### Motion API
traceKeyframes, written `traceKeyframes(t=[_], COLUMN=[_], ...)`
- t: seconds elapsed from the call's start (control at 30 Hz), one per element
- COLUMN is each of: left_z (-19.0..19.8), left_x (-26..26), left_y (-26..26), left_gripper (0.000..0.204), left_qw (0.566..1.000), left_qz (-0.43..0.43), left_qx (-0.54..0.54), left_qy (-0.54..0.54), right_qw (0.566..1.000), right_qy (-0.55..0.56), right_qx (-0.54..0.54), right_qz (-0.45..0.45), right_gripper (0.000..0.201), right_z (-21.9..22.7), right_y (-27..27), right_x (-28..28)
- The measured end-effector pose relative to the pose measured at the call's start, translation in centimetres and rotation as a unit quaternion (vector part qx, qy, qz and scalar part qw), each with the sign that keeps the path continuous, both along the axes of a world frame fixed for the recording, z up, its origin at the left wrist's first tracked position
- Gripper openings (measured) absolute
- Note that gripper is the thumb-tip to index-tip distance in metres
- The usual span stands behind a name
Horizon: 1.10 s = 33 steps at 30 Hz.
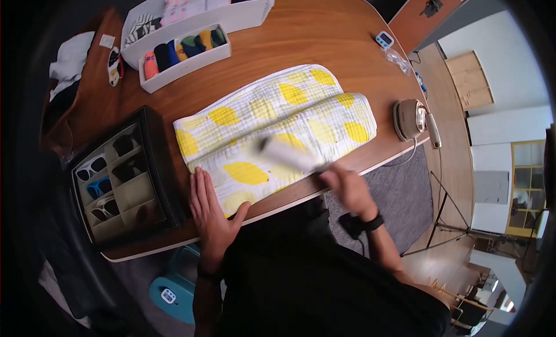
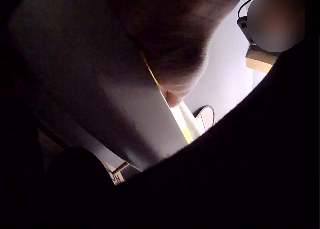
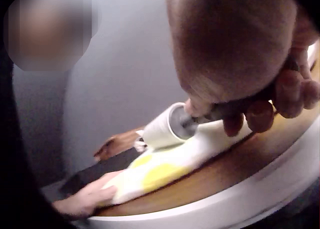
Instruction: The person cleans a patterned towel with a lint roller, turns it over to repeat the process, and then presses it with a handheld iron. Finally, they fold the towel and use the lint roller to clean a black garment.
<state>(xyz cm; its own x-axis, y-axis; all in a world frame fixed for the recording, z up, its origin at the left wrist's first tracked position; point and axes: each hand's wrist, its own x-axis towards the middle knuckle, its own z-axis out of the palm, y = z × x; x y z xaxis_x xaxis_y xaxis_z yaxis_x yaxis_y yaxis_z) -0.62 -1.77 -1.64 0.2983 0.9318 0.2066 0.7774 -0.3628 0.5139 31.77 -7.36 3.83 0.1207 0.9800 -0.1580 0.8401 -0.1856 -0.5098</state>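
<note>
A folded white cloth with yellow lemon shapes [image 1: 246,172] lies on the wooden table along its front edge. My right hand [image 1: 350,192] grips the dark handle of a white lint roller [image 1: 289,154], blurred in the head view. In the right wrist view the fingers of my right hand [image 3: 265,106] curl round that handle, and the roller's white cylinder [image 3: 162,129] is at the cloth's surface [image 3: 165,174]. My left hand [image 1: 213,215] rests with extended fingers on the cloth's near left corner. The left wrist view shows part of my left hand [image 2: 175,64], dark against the table edge.
A black case of sunglasses [image 1: 165,180] stands left of the cloth. Behind it are a white box of rolled coloured items [image 1: 191,65] and a larger white box [image 1: 249,18]. A handheld steamer [image 1: 410,120] stands at the right edge, a small timer [image 1: 383,40] at the back right.
</note>
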Motion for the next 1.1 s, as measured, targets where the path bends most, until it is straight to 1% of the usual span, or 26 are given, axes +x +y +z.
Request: traceKeyframes(t=[0.07,0.1,0.17,0.23,0.27,0.3,0.33,0.37,0.4,0.43,0.5,0.53,0.57,0.63,0.67,0.7,0.73,0.77,0.83,0.9,0.93,0.97,1.0,1.03,1.07,1.1], left_z=[0.2,0.3,0.6,0.5,0.4,0.3,0.2,0.1,-0.1,-0.4,-0.5,-0.2,0.0,0.2,0.2,0.2,0.2,0.2,0.1,0.2,0.1,-0.3,-0.5,-0.5,-0.7,-0.9], left_x=[0.1,0.2,0.3,0.5,0.4,0.5,0.5,0.5,0.3,0.0,-0.3,-0.4,-0.3,0.1,0.2,0.2,0.1,0.0,0.1,0.1,-0.1,-0.2,-0.3,-0.3,-0.3,-0.4], left_y=[0.0,0.1,0.1,0.1,0.1,0.1,0.0,0.0,-0.1,-0.1,0.0,0.0,0.0,0.1,0.1,0.0,-0.1,0.0,0.0,-0.1,0.0,0.0,0.0,0.0,-0.1,-0.1], left_gripper=[0.109,0.109,0.111,0.113,0.115,0.115,0.115,0.116,0.116,0.116,0.116,0.115,0.114,0.111,0.111,0.111,0.111,0.111,0.111,0.112,0.112,0.112,0.114,0.117,0.118,0.119], left_qw=[1.0,1.0,1.0,1.0,1.0,1.0,1.0,0.999,0.999,0.998,0.997,0.996,0.995,0.994,0.995,0.995,0.995,0.996,0.996,0.997,0.997,0.997,0.997,0.996,0.995,0.995], left_qz=[-0.004,0.0,-0.002,0.0,0.008,0.012,0.016,0.019,0.018,0.014,0.0,0.01,0.023,0.023,0.025,0.029,0.03,0.028,0.027,0.029,0.026,0.028,0.028,0.032,0.036,0.038], left_qx=[-0.007,-0.007,-0.007,-0.008,-0.009,-0.009,-0.01,-0.011,-0.011,-0.006,0.0,-0.018,-0.037,-0.019,-0.021,-0.024,-0.026,-0.027,-0.027,-0.029,-0.029,-0.03,-0.031,-0.037,-0.035,-0.034], left_qy=[-0.003,-0.006,-0.008,-0.004,0.002,0.005,-0.014,-0.033,-0.03,-0.053,-0.079,-0.084,-0.09,-0.101,-0.095,-0.087,-0.088,-0.081,-0.078,-0.068,-0.068,-0.066,-0.071,-0.08,-0.084,-0.089], right_qw=[0.992,0.979,0.964,0.969,0.982,0.988,0.997,0.997,0.989,0.989,0.956,0.97,0.979,0.994,0.995,0.995,0.979,0.973,0.951,0.933,0.942,0.947,0.969,0.986,0.994,0.995], right_qy=[-0.014,0.004,-0.037,-0.08,-0.05,-0.098,-0.043,0.033,0.101,0.102,0.159,0.106,0.099,0.07,0.075,0.078,0.104,0.054,0.04,0.092,0.113,0.147,0.118,0.087,0.076,0.082], right_qx=[0.053,0.037,0.077,0.169,0.136,0.08,0.036,0.066,0.024,0.025,-0.008,-0.058,-0.051,-0.032,-0.061,-0.034,-0.057,-0.034,0.031,0.06,0.072,0.056,0.07,0.069,0.044,-0.058], right_qz=[-0.11,-0.199,-0.251,-0.163,-0.123,-0.089,-0.049,0.03,0.105,0.101,0.248,0.211,0.171,0.075,0.013,-0.058,-0.167,-0.222,-0.305,-0.342,-0.308,-0.279,-0.204,-0.127,-0.058,-0.005], right_gripper=[0.03,0.029,0.026,0.025,0.022,0.025,0.029,0.031,0.031,0.031,0.03,0.029,0.03,0.036,0.033,0.029,0.029,0.031,0.032,0.032,0.031,0.028,0.026,0.027,0.03,0.031], right_z=[-1.9,-0.8,-1.1,-2.6,-3.0,-3.6,-2.0,-2.1,-1.8,-1.8,-1.3,-0.3,-0.3,0.5,1.2,0.7,0.3,-0.1,-1.8,-2.7,-3.9,-3.7,-4.0,-1.9,-2.2,-1.3], right_y=[-0.9,-0.3,0.3,0.5,0.0,-0.5,-0.4,-0.9,-0.9,-0.9,-0.9,-1.2,-1.6,-3.0,-3.8,-4.7,-5.4,-5.6,-5.1,-3.5,-3.2,-2.4,-2.0,-0.7,-0.5,-0.3], right_x=[4.6,4.8,4.8,2.5,0.8,-1.8,-4.7,-6.2,-6.7,-6.5,-4.8,-3.4,-1.7,2.0,3.8,5.6,6.9,7.7,7.8,5.5,4.3,1.9,-0.2,-3.3,-5.0,-6.5])
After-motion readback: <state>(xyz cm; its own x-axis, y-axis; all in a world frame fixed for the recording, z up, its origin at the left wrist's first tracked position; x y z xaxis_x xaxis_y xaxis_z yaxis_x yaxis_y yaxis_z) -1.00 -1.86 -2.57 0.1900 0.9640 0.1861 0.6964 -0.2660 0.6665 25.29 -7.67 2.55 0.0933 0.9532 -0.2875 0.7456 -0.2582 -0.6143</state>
